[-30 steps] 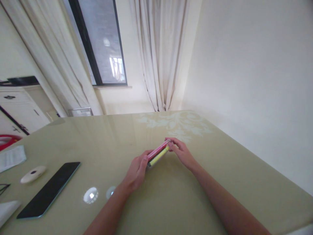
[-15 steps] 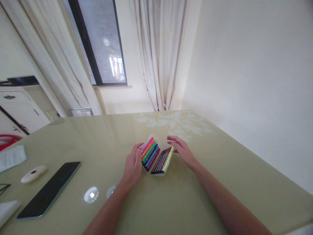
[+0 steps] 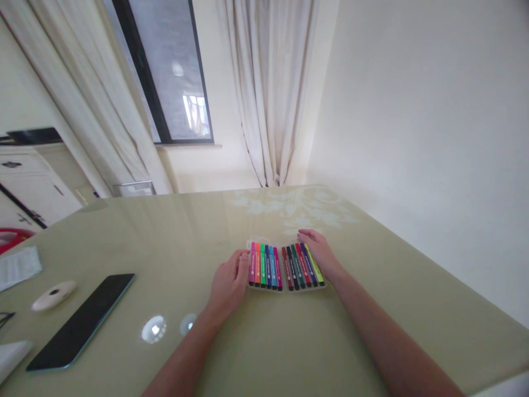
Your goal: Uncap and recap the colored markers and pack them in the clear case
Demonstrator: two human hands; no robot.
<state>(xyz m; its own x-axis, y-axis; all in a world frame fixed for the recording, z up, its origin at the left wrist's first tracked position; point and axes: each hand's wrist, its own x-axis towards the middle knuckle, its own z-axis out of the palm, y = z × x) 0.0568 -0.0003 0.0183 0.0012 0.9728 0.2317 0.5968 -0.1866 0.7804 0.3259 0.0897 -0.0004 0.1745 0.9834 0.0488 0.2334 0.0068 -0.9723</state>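
A clear plastic marker case [image 3: 284, 288] lies unfolded and flat on the table, a row of several coloured markers in each half. Pink, orange, green and blue markers [image 3: 268, 267] fill the left half; red, black, green, purple and yellow ones [image 3: 301, 267] fill the right. At the left edge, my left hand [image 3: 231, 275] grips the case, its thumb along the side and its other fingers partly hidden. My right hand [image 3: 320, 253] rests against the far right corner beside the yellow marker, fingers stretched out; its thumb is hidden.
To the left on the glossy table [image 3: 185, 231] lie a dark tablet [image 3: 82, 322], a pale oval object [image 3: 54, 295] and a sheet of paper [image 3: 20, 268]. A white object [image 3: 12, 355] is cut off by the left edge. A wall [image 3: 413, 138] borders the table's right side.
Both halves of the case have come down from a tilted, V-shaped fold to flat. My right hand has moved slightly right, and the case has turned square to me.
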